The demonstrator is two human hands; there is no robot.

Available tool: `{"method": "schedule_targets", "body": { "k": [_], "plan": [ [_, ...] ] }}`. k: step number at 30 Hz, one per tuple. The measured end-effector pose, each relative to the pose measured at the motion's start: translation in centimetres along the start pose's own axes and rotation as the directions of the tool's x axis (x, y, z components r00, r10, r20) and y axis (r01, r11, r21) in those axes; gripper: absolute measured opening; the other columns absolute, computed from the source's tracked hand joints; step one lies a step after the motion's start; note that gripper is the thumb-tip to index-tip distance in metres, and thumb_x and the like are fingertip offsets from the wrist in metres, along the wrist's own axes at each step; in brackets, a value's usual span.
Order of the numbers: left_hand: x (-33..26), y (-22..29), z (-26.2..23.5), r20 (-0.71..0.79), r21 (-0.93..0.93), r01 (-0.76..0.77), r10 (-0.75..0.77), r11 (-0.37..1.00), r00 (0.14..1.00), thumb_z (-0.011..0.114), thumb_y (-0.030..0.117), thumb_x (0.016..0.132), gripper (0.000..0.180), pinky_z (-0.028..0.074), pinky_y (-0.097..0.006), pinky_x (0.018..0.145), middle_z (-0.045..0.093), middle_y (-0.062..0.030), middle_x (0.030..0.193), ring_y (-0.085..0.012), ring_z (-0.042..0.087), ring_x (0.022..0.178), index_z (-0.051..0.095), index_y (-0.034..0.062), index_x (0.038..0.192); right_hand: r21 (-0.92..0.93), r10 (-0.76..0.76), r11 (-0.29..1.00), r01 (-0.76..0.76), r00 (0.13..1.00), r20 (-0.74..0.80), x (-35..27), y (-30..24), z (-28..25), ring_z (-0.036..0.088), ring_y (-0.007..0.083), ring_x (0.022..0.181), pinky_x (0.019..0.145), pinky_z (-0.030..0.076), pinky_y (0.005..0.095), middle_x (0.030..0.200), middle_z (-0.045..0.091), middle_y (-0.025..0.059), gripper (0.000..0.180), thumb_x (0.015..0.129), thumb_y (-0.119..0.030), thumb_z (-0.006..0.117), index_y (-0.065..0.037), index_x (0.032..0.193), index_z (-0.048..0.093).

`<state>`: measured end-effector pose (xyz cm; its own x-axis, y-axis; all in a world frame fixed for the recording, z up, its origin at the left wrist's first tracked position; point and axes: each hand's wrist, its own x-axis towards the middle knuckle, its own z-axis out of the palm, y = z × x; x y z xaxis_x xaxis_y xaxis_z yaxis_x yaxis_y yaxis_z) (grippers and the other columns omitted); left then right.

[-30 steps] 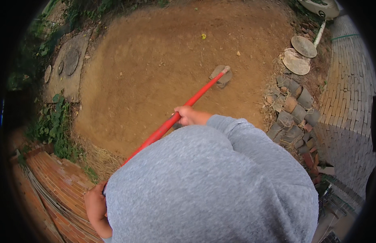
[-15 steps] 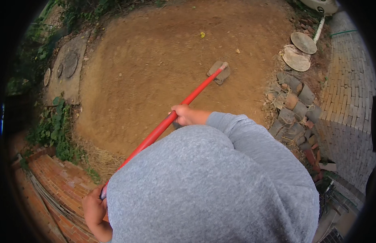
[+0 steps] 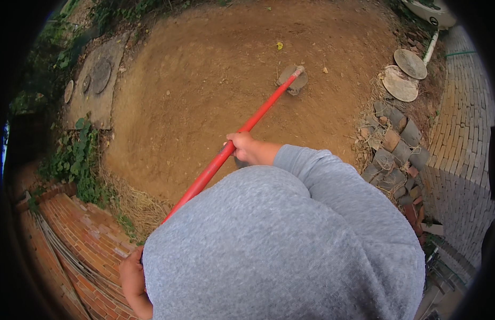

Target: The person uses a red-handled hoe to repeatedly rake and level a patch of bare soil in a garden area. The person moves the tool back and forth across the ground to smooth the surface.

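A long-handled hoe with a red shaft runs slantwise from beside my body up to the right. Its flat, dirt-coloured head rests on the bare soil. My right hand is wrapped round the shaft about midway along. Down at the lower left, my left hand is closed at the hoe's rear end, close against my side. My grey sweater hides that end of the shaft and part of the left fingers.
Brown soil spreads ahead. To its right lie stacked tiles, two round discs and a paved path. On the left are a concrete slab, green plants and brick paving with long poles.
The hoe's head has shifted slightly up in the picture. My left hand has moved a little to the right, closer to my side. The ground appears shifted right and down.
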<state>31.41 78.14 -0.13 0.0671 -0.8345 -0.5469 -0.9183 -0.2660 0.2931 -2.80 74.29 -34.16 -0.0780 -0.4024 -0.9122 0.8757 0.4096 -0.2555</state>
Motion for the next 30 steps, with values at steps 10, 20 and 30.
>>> {"method": "schedule_targets", "body": {
  "k": [10, 20, 30],
  "plan": [
    [-1.5, 2.0, -1.4, 0.0, 0.264, -0.018, 0.019, 0.964, 1.0, 0.071, 0.023, 0.076, 0.033, 0.05, -0.041, 0.066, 0.066, -0.0198, 0.08, -0.0382, 0.065, 0.076, 0.068, 0.0084, 0.105, -0.06, 0.092, 0.994, -0.088, 0.994, 0.065, 1.8, 1.3, 2.5, 0.061, 0.0268, 0.077, 0.068, 0.058, 0.0502, 0.091, 0.055, 0.0141, 0.024, 0.091, -0.006, 0.056, -0.001, 0.11, 0.044],
    [-1.5, 0.0, -4.7, 0.083, 0.404, -0.211, 0.194, 0.89, 0.977, 0.076, 0.021, 0.07, 0.042, 0.05, -0.041, 0.066, 0.065, -0.0193, 0.079, -0.0381, 0.065, 0.075, 0.066, 0.0067, 0.109, -0.045, 0.201, 0.979, -0.197, 0.972, 0.124, -0.1, 5.2, 3.6, 0.061, 0.0278, 0.08, 0.071, 0.057, 0.049, 0.091, 0.055, 0.0141, 0.023, 0.092, -0.008, 0.055, -0.002, 0.11, 0.042],
    [1.7, 1.1, -6.8, 0.171, 0.388, -0.29, 0.241, 0.875, 0.955, 0.08, 0.016, 0.063, 0.044, 0.049, -0.038, 0.065, 0.064, -0.0174, 0.079, -0.0341, 0.064, 0.071, 0.066, 0.0053, 0.104, 0.043, 0.15, 0.987, -0.156, 0.98, 0.131, -0.2, 5.4, 3.2, 0.061, 0.0275, 0.082, 0.077, 0.056, 0.0503, 0.093, 0.055, 0.0128, 0.018, 0.093, -0.009, 0.054, -0.002, 0.105, 0.043]
  ]
}}
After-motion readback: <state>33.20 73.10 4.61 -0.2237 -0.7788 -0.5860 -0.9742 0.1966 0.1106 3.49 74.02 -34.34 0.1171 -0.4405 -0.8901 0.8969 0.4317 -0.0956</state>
